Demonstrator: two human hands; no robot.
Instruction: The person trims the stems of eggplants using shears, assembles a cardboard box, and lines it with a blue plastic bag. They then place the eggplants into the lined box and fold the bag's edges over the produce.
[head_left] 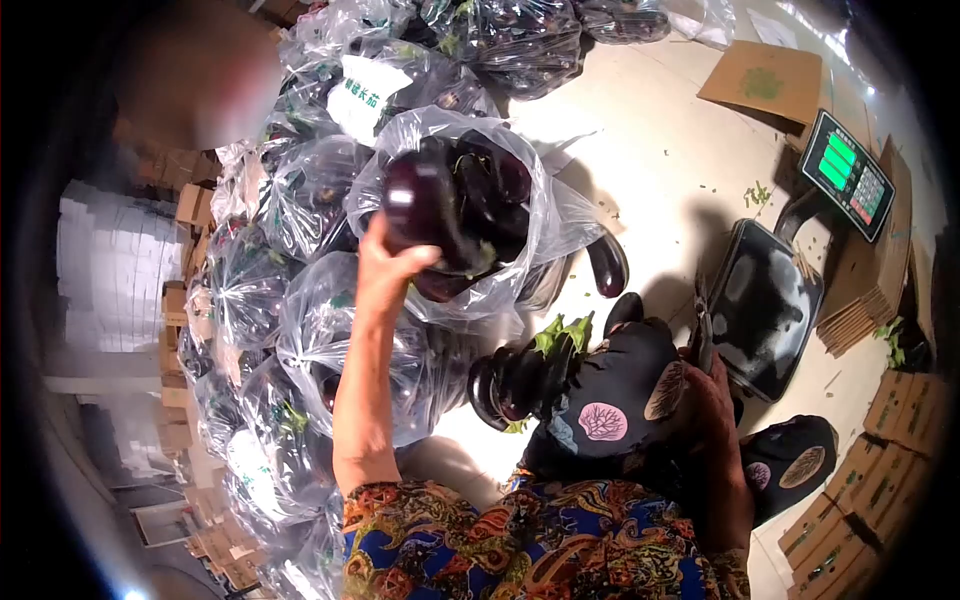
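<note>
My left hand (390,262) is closed round a large dark eggplant (420,200) at the mouth of an open clear plastic bag (545,215). More eggplants (495,185) lie inside that bag. On the right, beside my knee, my right hand (712,385) is closed on dark-handled scissors or a similar tool (703,325), partly in shadow. Several eggplants with green stems (525,375) lie against my leg, left of the knee. One single eggplant (607,262) rests on the floor just right of the bag.
Filled plastic bags (300,200) are piled along the left and top. A scale with a black platform (768,310) and lit display (848,175) stands at right. Cardboard boxes (870,470) are stacked at lower right, and a cardboard piece (765,85) lies at upper right.
</note>
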